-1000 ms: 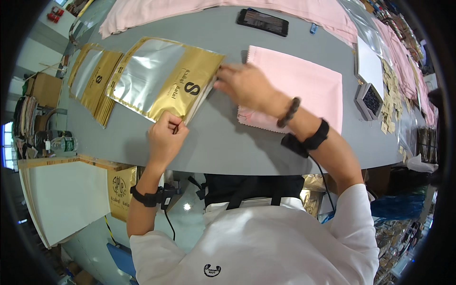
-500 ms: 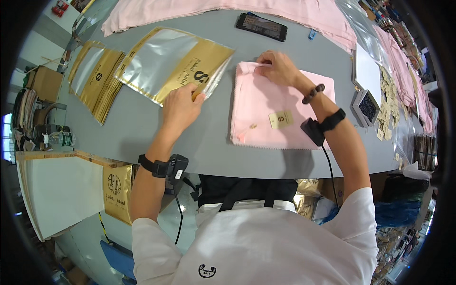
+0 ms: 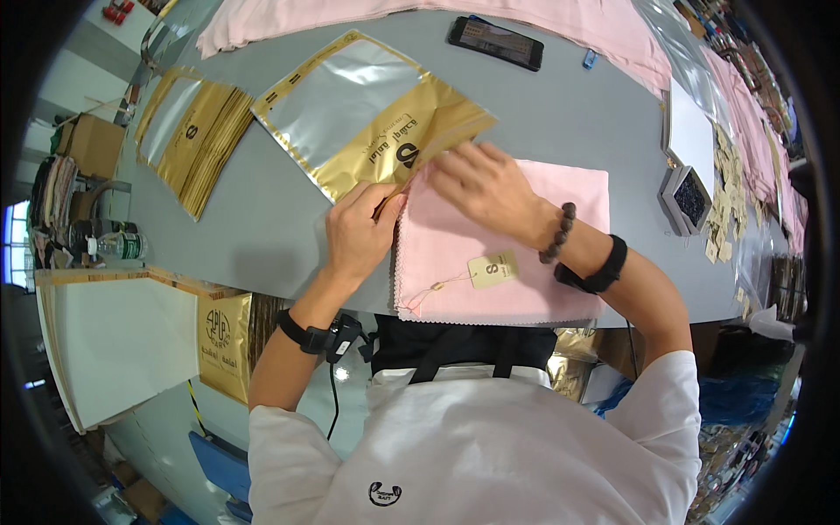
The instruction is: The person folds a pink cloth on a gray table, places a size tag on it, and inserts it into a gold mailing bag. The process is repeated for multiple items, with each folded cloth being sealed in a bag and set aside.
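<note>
My left hand (image 3: 363, 229) is closed on the near corner of a gold-and-clear plastic bag (image 3: 337, 96), which lies slanted on the table. Right beside it, my right hand (image 3: 490, 194) reaches over the far left corner of a folded pink cloth (image 3: 542, 271). Its slightly blurred fingers lie at the bag's edge, and the thumb is hidden, so I cannot tell what they grip. A pale yellow hang tag (image 3: 493, 269) on a string rests on the cloth. The cloth's left edge meets the left hand's fingertips.
A stack of gold bags (image 3: 197, 140) lies at the left. A phone (image 3: 495, 42) and a small blue clip (image 3: 590, 59) are at the back. To the right stand a box of small dark pieces (image 3: 685, 199) and loose tags (image 3: 728, 192). Pink fabric (image 3: 420, 10) spans the far side.
The folded cloth has come nearer and to the left, up against the bag. My right hand has moved toward my left hand, which has shifted right with the bag's corner.
</note>
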{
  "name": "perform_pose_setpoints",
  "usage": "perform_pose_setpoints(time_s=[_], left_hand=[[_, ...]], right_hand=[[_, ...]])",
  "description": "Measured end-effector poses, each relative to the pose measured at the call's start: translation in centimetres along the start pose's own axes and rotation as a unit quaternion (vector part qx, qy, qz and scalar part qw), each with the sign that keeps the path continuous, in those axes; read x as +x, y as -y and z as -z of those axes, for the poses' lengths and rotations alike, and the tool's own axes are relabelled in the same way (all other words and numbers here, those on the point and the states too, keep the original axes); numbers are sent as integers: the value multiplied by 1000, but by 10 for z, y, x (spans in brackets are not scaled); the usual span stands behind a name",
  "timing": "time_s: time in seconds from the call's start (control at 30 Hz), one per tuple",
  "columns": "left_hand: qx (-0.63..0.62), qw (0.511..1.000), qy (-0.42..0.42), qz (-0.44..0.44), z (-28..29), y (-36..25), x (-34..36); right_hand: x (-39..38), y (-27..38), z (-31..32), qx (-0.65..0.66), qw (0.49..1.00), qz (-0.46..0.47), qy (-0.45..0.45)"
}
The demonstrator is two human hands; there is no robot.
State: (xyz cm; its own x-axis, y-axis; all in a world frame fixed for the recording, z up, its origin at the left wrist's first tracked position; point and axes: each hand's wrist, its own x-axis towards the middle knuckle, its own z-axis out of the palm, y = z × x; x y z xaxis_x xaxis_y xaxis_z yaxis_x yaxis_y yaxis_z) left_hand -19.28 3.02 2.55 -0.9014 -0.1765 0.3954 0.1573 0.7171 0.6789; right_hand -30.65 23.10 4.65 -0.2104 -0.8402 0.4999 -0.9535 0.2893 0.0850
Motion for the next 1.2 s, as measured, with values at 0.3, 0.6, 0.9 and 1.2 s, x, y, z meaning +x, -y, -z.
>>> perform_pose_setpoints(time_s=[0.3,0.6,0.9,1.2], left_hand=[[40,998,16,-34,11,-3,-3],[76,996,-20,51,17,11,-24],[-68,973,3,219,31,23,-21],[-68,993,98,19,28,-14,-21]], right_hand=[[11,-9,-39,180,970,-151,57],[24,10,-37,316,920,-138,185],[36,14,-59,418,876,-174,164],[28,5,-89,362,895,-257,46]])
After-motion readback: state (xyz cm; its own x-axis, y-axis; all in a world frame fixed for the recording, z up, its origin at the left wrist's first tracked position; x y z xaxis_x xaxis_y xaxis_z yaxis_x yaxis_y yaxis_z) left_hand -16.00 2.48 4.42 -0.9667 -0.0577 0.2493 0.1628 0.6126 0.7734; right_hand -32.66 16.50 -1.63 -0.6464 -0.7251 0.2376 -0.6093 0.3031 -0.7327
